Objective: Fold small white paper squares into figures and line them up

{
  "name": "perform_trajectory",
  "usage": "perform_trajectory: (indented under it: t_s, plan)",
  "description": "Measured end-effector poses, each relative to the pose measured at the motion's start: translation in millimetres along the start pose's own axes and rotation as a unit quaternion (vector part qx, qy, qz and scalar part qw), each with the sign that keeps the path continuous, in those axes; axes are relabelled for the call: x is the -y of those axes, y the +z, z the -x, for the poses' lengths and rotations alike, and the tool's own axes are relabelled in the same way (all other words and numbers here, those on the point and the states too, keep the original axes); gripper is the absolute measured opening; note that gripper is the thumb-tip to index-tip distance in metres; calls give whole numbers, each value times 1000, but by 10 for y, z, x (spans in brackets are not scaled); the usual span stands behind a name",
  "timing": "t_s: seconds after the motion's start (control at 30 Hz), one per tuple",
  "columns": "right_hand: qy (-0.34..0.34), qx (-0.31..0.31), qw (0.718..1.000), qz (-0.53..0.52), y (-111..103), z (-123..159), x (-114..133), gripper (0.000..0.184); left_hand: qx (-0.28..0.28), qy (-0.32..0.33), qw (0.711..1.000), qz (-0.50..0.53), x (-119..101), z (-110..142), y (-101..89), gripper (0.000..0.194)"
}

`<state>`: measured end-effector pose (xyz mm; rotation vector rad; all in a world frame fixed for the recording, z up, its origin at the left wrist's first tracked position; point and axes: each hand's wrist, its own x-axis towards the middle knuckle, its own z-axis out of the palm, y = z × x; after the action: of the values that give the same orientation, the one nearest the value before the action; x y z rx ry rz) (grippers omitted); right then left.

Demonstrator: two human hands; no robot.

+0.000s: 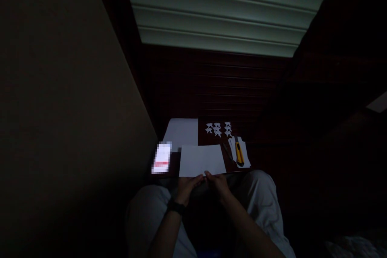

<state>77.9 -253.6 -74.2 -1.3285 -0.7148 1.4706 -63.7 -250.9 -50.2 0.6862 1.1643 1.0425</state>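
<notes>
A white sheet of paper (202,159) lies in front of me, reaching the near edge of the dark table. My left hand (188,188) is closed on its near edge, thumb on top near the middle. Close beside it, my right hand (217,182) pinches the same edge, thumb tip almost touching the left one. The fingers beneath the paper are hidden. Right of the sheet lies a thin dark tool (227,152), too dim to name. A yellow and black utility knife (239,154) rests on a small stack of cut paper (246,155).
Another white sheet (183,131) lies behind, partly under the held one. Several small folded paper pieces (217,129) sit in groups at the table's back. A lit, blurred phone screen (162,157) is at the left, near a wall (75,109). Pale slats (223,12) rise beyond.
</notes>
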Motion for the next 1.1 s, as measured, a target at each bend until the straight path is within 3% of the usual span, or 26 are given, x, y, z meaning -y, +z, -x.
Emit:
perform_trajectory:
  t_s: [0.3,0.63,0.8,0.93,1.1]
  plan:
    - [-80,-48,986,141,-111,32,43,46,30,5,999,-22,80,-29,-41,31]
    - [-170,-83,935,301,-388,38,349,50,32,23,999,-15,36,-13,-43,44]
    - [-200,-87,915,338,-563,99,507,50,58,17,998,-13,-10,2,-53,53]
    - [-215,-89,908,348,-650,130,630,48,44,5,999,7,38,-59,-122,61]
    - [-222,-84,907,348,-651,117,692,46,17,-20,999,20,140,-153,-212,50]
